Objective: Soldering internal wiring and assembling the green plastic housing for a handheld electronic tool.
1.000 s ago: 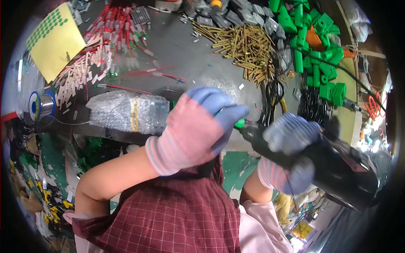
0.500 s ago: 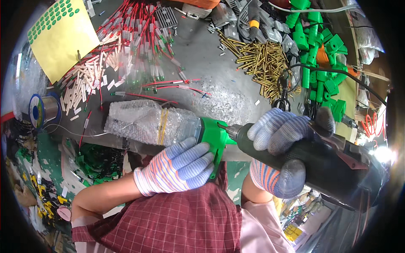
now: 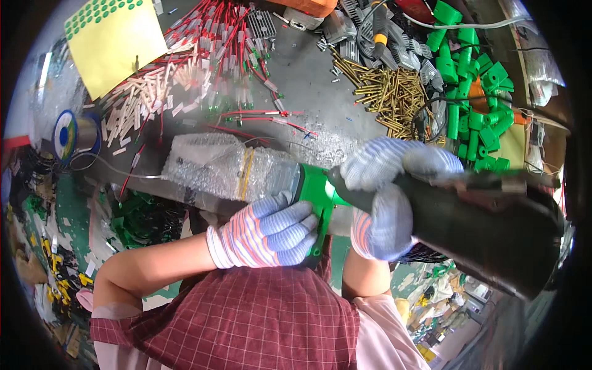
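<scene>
My left hand [image 3: 268, 233], in a striped knit glove, is closed on a green plastic housing [image 3: 316, 190], fingers along its near side. A body in bubble wrap [image 3: 206, 165], bound with a yellow band, extends left from that housing. My right hand [image 3: 385, 185], gloved too and partly blurred, wraps round the front of a black power drill [image 3: 478, 225]. The drill lies nearly level, its nose right up at the housing. Its bit is hidden, so I cannot tell how it meets the plastic.
Brass-coloured screws [image 3: 391, 95] lie in a heap beyond my right hand, with green plastic parts [image 3: 459, 80] further right. Red wires [image 3: 216, 37] and pale sticks [image 3: 139, 102] cover the far left. A solder spool [image 3: 77, 135] stands at the left edge.
The drill's nose has come closer to the green housing, and its bit no longer shows. My right hand has shifted left and forward along the drill. My left hand keeps its hold.
</scene>
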The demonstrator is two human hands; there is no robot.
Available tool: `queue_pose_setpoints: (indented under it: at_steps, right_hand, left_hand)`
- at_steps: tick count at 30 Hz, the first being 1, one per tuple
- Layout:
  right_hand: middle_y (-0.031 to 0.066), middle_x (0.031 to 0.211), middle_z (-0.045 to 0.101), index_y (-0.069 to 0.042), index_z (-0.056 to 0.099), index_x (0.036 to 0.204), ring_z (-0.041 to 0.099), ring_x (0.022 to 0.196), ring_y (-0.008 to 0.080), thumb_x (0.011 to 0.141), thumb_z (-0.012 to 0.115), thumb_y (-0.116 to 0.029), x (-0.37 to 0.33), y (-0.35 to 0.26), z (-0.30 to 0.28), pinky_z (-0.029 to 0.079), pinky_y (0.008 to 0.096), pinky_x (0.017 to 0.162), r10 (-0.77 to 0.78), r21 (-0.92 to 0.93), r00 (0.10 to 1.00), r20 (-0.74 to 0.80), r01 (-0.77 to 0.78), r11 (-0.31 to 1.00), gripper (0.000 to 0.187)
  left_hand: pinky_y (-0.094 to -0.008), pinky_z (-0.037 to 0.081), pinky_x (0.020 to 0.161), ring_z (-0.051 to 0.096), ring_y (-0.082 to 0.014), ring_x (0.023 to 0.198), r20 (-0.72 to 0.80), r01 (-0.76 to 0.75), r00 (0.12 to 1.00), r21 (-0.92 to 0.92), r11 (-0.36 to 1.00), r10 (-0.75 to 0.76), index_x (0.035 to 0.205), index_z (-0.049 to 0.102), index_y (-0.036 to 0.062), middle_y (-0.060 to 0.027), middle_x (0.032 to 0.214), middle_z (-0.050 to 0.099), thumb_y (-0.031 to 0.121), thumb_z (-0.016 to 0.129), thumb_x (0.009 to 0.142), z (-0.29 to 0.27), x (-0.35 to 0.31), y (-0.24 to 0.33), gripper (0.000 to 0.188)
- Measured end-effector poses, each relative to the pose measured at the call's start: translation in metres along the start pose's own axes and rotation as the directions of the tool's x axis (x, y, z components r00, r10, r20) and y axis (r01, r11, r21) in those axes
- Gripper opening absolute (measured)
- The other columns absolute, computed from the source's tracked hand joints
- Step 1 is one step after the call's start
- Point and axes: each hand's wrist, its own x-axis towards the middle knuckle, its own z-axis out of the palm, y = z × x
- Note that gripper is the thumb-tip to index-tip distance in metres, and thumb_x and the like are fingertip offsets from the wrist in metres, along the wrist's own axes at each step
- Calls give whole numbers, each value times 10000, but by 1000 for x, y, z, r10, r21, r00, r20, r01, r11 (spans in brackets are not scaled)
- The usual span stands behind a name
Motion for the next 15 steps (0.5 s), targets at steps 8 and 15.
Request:
queue_pose_setpoints:
  at_steps: [8,15]
  right_hand:
    - [5,654,326,-107,375,696,326,568,144,902,516,-320,16,-82,15,281,324,569,-15,-88,1000,22,17,996,328]
    - [63,704,557,-5,615,881,558,593,225,851,617,-262,-31,-78,-9,476,376,588,-102,-189,990,95,118,975,258]
  left_hand:
    - [-425,489,869,590,-264,1093,22,20,999,156,988,-24,1055,620,160,-55,1120,600,256,687,691,3,25,-4,382]
    - [-543,388,1033,549,-328,1175,122,6,992,167,986,-26,1148,610,155,-100,1204,577,413,733,681,-6,40,-26,547]
